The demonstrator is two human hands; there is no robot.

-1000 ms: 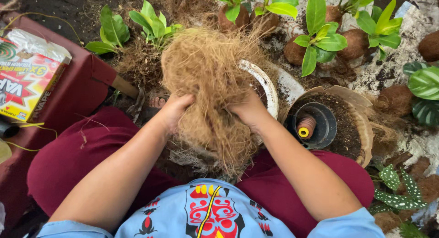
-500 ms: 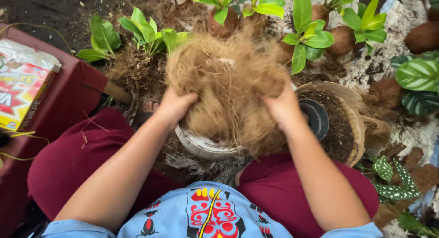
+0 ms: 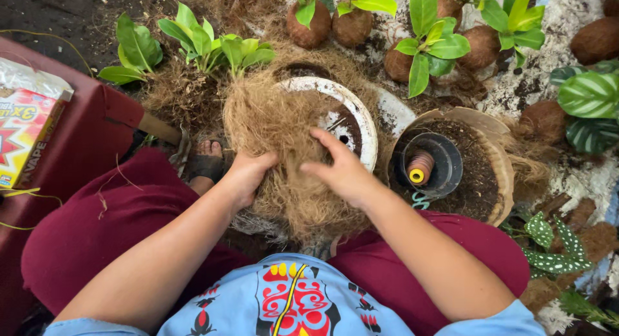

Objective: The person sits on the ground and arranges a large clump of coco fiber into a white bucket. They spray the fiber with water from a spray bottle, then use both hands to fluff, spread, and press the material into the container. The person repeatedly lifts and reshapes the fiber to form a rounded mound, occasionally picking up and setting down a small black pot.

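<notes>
Head view: coconut fibre mat now lowered and pressed over the white bowl, no longer lifted up as before.
Left hand closed on the fibre mat at 7 o'clock; right hand half-open, fingers pressing it at 4 o'clock. White bowl rim shows at 2 o'clock; thread spool in soil basket at 3 o'clock.

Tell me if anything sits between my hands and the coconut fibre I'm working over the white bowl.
Nothing visible does. The left hand and the right hand both press straight on the fibre mat, which drapes over the near rim of the white bowl. The thread spool stands apart in the dish to the right.
</notes>
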